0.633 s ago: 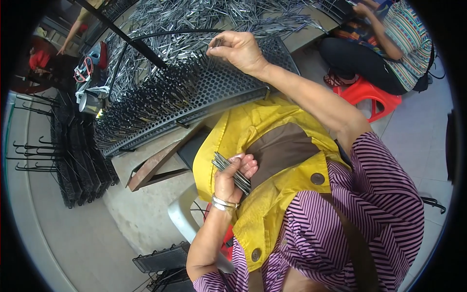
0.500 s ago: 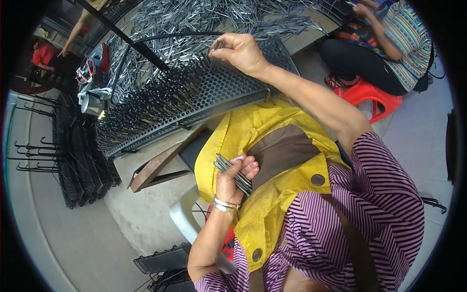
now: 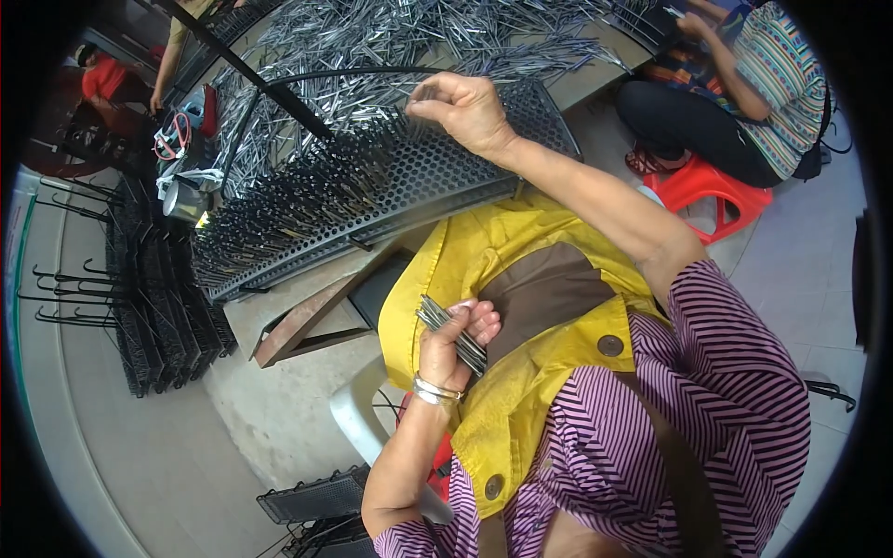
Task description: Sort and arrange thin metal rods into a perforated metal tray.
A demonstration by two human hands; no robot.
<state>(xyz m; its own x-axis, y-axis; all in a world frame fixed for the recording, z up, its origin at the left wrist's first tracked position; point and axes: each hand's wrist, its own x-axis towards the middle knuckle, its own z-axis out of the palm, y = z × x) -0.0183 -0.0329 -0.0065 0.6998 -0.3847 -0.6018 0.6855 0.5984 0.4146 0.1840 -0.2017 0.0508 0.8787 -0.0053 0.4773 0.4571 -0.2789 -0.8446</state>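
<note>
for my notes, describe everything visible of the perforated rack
The perforated rack is long, blackish and metal-looking, its top covered with round holes. Pegs jut from its near edge. It lies slantwise before loose rods. Dark pins stand densely across its left part; holes at its right are bare. The right hand is above it; contact is unclear.

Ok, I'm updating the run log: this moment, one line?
left hand: gripping thin grey metal rods; right hand: near black perforated metal rack; thin dark rods: standing in rack
</note>
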